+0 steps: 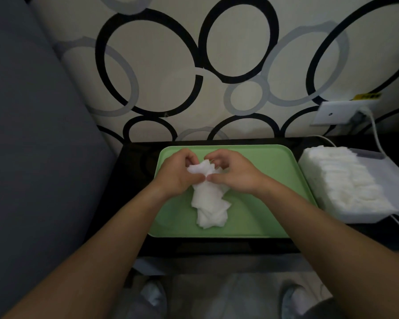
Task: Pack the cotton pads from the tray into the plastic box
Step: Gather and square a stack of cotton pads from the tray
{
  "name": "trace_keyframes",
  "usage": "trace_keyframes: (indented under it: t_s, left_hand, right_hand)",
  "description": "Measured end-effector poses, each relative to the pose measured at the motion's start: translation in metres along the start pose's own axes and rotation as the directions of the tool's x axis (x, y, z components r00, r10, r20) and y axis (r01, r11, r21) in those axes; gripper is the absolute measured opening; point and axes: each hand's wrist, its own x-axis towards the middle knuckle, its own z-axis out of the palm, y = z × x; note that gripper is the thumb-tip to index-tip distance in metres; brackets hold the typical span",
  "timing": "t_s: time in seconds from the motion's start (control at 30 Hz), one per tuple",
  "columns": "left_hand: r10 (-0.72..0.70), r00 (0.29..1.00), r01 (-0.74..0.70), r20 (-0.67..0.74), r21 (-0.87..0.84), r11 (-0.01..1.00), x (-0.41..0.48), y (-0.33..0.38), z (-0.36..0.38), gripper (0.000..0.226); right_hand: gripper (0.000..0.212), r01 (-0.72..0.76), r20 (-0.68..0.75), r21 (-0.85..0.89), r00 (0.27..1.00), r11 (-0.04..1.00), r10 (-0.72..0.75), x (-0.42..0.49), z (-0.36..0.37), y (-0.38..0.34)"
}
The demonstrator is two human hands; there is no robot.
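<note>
Both your hands are over the green tray [263,203], which sits on the black table [134,180]. Your left hand [177,173] and right hand [235,171] meet at the far end of a loose heap of white cotton pads [210,203]. The thumbs nearly touch on top and the fingers curl in from either side, so each grip is pinching the upper part of the heap. The fingertips are tucked behind the pads, so it is hard to say how many pads each hand actually has. The rest of the heap trails towards you and lies on the tray floor, roughly in the middle of the tray. The plastic box [346,214] stands on the table just beside the tray's right edge. It is apart from your hands, and rows of packed pads [336,176] stand on edge inside it. Behind the box a wall socket [339,113] carries a white cable [376,134] that runs down past the box. The wall ahead has wallpaper [194,65] with black and grey rings, and a grey cushion [32,134] fills the left side.
</note>
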Motion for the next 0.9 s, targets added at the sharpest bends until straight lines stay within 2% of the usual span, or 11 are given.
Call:
trace_keyframes:
  t_s: [0.13, 0.2, 0.27, 0.43, 0.73, 0.8, 0.9]
  left_hand:
    - [-0.033, 0.999, 0.039, 0.028, -0.224, 0.974, -0.005, 0.007, -0.002, 0.04]
    - [-0.062, 0.997, 0.074, 0.044, -0.352, 0.933, -0.007, 0.01, -0.002, 0.035]
    - [-0.085, 0.994, 0.105, 0.065, -0.459, 0.882, -0.008, 0.012, -0.002, 0.026]
    - [-0.15, 0.987, 0.154, 0.053, -0.545, 0.824, -0.009, 0.015, -0.001, 0.014]
    - [-0.217, 0.976, 0.172, -0.019, -0.544, 0.821, -0.006, 0.009, -0.003, 0.011]
    - [-0.222, 0.974, 0.165, -0.047, -0.527, 0.834, -0.004, 0.005, -0.005, 0.012]
    - [-0.253, 0.963, 0.17, -0.096, -0.516, 0.84, 0.0, 0.0, -0.01, 0.013]
  right_hand:
    - [0.035, -0.04, -0.003, 0.147, 0.999, 0.988, 0.041, -0.005, -0.005, -0.004]
    - [0.029, -0.06, -0.02, 0.209, 0.998, 0.976, 0.066, -0.008, -0.009, -0.002]
    - [0.031, -0.073, -0.02, 0.297, 0.996, 0.952, 0.083, -0.009, -0.012, 0.002]
    - [0.032, -0.079, 0.002, 0.356, 0.996, 0.931, 0.084, -0.012, -0.018, 0.007]
    - [0.022, -0.165, -0.007, 0.244, 0.985, 0.956, 0.172, -0.013, -0.025, 0.018]
    - [0.018, -0.195, -0.027, 0.137, 0.979, 0.971, 0.2, -0.013, -0.026, 0.021]
    - [0.017, -0.208, -0.04, -0.13, 0.978, 0.969, 0.205, -0.012, -0.026, 0.027]
